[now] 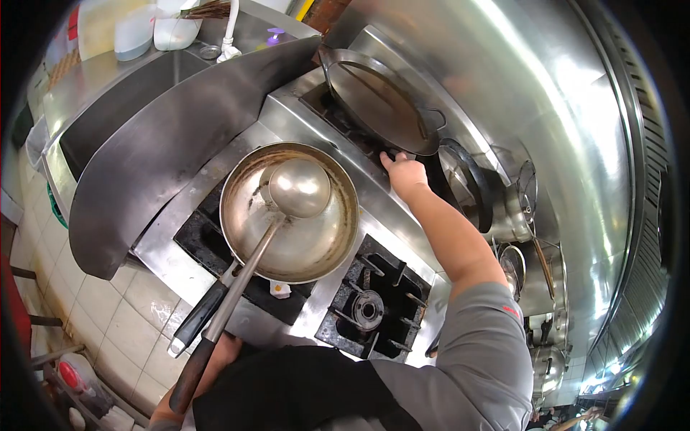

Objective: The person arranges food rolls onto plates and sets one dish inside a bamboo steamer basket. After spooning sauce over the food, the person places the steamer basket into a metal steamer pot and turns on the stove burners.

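My right hand (405,174) reaches to the back of the stove, at the lower edge of a large two-handled pan (377,100) that stands tilted on the rear burner. Its fingers look curled at a dark part under the rim; what they grip is hidden. My left hand (228,349) is low at the stove front, beside my black apron, its fingers hidden. On the front burner sits a long-handled frying pan (248,215). A big metal ladle (300,188) rests in it, its handle lying across the rim near the pan's handle.
To the right is a bare burner grate (368,309). A curved metal splash guard (144,172) divides the stove from the sink (93,133). More cookware stands along the back wall, including a black-rimmed pan (480,183) and a metal pot (509,215). A small white scrap (280,289) lies below the frying pan.
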Demonstrator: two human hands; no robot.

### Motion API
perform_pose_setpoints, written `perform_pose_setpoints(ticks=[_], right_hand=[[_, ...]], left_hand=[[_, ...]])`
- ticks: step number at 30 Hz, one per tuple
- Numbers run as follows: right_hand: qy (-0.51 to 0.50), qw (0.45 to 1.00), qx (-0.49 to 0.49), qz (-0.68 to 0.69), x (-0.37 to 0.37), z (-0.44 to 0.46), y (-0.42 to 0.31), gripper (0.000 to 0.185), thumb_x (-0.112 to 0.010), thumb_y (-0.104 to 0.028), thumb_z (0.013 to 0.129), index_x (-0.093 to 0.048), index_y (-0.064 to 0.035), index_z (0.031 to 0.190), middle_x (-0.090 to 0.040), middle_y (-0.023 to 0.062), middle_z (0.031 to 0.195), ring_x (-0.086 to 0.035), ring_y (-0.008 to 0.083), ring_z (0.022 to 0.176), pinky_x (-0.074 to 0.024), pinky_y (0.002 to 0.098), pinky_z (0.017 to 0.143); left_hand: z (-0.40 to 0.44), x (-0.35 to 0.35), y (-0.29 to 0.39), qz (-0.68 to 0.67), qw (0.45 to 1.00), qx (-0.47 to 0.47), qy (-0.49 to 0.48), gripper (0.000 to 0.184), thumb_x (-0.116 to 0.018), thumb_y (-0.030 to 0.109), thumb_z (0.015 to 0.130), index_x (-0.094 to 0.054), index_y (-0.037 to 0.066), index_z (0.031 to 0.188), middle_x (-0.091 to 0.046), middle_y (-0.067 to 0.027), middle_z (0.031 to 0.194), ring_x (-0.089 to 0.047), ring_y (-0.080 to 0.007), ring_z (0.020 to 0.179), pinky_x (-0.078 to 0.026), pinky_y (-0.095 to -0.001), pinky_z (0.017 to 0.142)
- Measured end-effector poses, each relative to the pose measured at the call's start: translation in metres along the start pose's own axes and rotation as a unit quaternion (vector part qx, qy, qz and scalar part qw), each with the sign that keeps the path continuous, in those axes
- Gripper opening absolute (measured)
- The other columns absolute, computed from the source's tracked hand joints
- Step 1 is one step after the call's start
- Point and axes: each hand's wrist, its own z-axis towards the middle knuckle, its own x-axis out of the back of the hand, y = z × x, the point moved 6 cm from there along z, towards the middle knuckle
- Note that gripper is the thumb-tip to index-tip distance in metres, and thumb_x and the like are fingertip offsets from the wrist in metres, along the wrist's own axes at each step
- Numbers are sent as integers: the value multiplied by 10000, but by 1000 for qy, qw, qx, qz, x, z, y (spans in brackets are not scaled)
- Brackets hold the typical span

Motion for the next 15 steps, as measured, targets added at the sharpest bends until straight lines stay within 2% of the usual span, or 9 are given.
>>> perform_pose_setpoints(ticks=[4, 7, 9, 10, 11, 12, 15], right_hand=[[-2, 1000, -2, -3, -3, 1, 2, 567, -522, -84, 914, -479, -231, 1460, -621, 190, 1171, -719, 321, 886, -589, 412, 739], [4, 1000, -7, -2, -1, 0, 3, 569, -530, -93, 912, -480, -241, 1459, -624, 183, 1152, -718, 324, 878, -589, 413, 737], [8, 1000, -8, 2, -2, 0, 3, 569, -535, -97, 911, -480, -244, 1458, -624, 182, 1142, -717, 325, 874, -589, 414, 737], [11, 1000, -9, 5, -2, 0, 4, 570, -537, -99, 910, -480, -245, 1458, -624, 182, 1136, -717, 326, 872, -588, 414, 736], [9, 1000, -9, 3, -1, -1, 2, 571, -540, -100, 908, -481, -244, 1457, -623, 183, 1133, -716, 325, 870, -589, 414, 733], [7, 1000, -12, 0, 2, -1, 1, 571, -543, -100, 907, -482, -243, 1456, -623, 183, 1130, -716, 325, 868, -589, 414, 730], [8, 1000, 6, -10, -2, -2, 5, 571, -545, -89, 903, -485, -233, 1453, -623, 188, 1124, -715, 326, 863, -589, 412, 717]], left_hand=[[-3, -8, -15, -20, 999, 33, -1, 387, -719, 243, 846, -667, -25, 1121, -707, -234, 1083, -679, -366, 1061, -527, -427, 877], [-7, -18, -27, -5, 999, 43, 30, 355, -680, 218, 880, -665, -48, 1113, -709, -218, 1087, -672, -351, 1074, -514, -418, 905], [7, -36, -81, 8, 999, 39, 28, 342, -647, 221, 907, -664, -44, 1123, -709, -214, 1076, -664, -353, 1070, -506, -413, 924], [11, -35, -84, -9, 999, 24, 29, 343, -636, 227, 918, -658, -35, 1139, -698, -211, 1097, -650, -350, 1085, -498, -411, 937], [15, -32, -83, -26, 999, 8, 29, 344, -626, 233, 929, -652, -25, 1155, -687, -209, 1118, -636, -347, 1101, -490, -410, 951], [18, -16, -53, -68, 997, -22, 29, 352, -622, 243, 937, -641, -10, 1182, -666, -205, 1166, -612, -339, 1134, -478, -409, 968], [22, -11, -14, -59, 998, -23, -3, 351, -621, 245, 937, -640, -4, 1184, -661, -202, 1173, -607, -339, 1139, -475, -412, 972]])
